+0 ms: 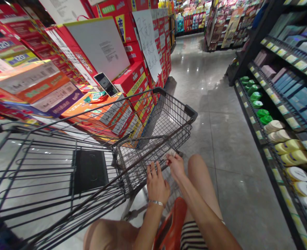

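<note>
A dark wire shopping cart (166,140) stands right in front of my knees. My left hand (157,185), with a bracelet on its wrist, has its fingers stretched out against the wires of the cart's near side. Just right of it, my right hand (176,166) is closed in a pinch at the same side. A small pale piece (171,152) that looks like tissue or cloth shows at its fingertips, partly hidden by the fingers and wires. The cart's basket has a black flat panel (91,172) toward its left end.
Stacked red and orange cartons (132,83) rise beyond the cart, with a phone (106,84) and a small red-green packet (97,97) on top. Shelves (275,104) of boxes and tubs line the right. Between my legs is an orange seat-like object (169,229). Grey tiled floor (202,104) runs ahead.
</note>
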`<state>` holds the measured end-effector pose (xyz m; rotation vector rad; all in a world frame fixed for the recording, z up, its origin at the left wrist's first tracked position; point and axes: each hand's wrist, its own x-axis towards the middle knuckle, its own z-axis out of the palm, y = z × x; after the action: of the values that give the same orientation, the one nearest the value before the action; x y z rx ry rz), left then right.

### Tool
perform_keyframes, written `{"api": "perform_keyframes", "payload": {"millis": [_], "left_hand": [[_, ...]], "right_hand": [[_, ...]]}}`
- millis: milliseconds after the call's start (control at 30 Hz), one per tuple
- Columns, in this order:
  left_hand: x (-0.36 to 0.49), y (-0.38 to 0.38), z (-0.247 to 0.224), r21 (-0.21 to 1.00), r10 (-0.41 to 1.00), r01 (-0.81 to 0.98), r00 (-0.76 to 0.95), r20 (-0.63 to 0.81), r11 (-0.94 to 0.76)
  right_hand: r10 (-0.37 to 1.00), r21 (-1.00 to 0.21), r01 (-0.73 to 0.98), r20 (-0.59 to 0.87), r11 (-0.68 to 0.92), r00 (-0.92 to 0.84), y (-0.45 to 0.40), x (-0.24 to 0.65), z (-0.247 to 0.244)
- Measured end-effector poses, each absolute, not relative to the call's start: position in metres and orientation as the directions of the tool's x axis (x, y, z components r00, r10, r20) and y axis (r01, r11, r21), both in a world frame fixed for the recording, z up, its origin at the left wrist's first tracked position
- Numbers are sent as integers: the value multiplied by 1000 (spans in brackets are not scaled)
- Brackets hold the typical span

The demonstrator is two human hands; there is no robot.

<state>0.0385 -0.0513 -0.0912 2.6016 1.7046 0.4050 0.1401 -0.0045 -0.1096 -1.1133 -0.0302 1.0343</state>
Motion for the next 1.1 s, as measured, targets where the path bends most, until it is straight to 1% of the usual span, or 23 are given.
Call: {"api": "perform_keyframes", "payload": {"millis": [33, 100, 167, 233, 333, 467, 567, 633, 733, 833, 900, 967, 1033, 1100], "left_hand": [[38, -51, -91, 147, 902, 900, 376, 212, -410], [37, -51, -92, 156, 901, 897, 378, 212, -413], [36, -51, -92, 165, 900, 893, 382, 210, -418], [35, -52, -92, 169, 900, 893, 382, 208, -418], [35, -54, -91, 172, 903, 895, 377, 203, -412], [35, -55, -90, 181, 900, 887, 395, 183, -425], [35, -56, -91, 182, 901, 888, 388, 193, -422], [36, -57, -92, 175, 901, 891, 385, 198, -419], [36, -59, -92, 164, 901, 893, 388, 194, -419], [34, -59, -89, 158, 902, 894, 391, 182, -419], [31, -58, -86, 171, 903, 890, 396, 168, -423], [26, -59, -84, 192, 898, 880, 410, 159, -435], [23, -61, -82, 210, 889, 866, 424, 171, -454], [21, -63, -83, 232, 876, 848, 438, 201, -477]], "right_hand": [[698, -756, -652, -439, 53, 566, -5, 140, -109], [699, -825, -565, -390, 25, 600, -6, 140, -111], [689, -911, -411, -314, -26, 653, -5, 140, -117], [666, -966, -247, -234, -77, 708, -5, 141, -128], [641, -989, -62, -134, -134, 756, -4, 143, -145], [669, -975, 145, -4, -168, 743, -6, 144, -160], [716, -922, 318, 67, -222, 695, -9, 146, -160], [759, -850, 435, 67, -296, 648, -11, 149, -156], [821, -695, 592, 5, -408, 571, -13, 154, -145], [858, -542, 704, -65, -459, 510, -14, 159, -132], [875, -478, 751, -88, -456, 475, -16, 162, -125], [877, -445, 767, -102, -462, 470, -20, 165, -121], [855, -439, 746, -119, -502, 505, -25, 168, -120], [812, -467, 690, -121, -554, 570, -30, 171, -122]]}}
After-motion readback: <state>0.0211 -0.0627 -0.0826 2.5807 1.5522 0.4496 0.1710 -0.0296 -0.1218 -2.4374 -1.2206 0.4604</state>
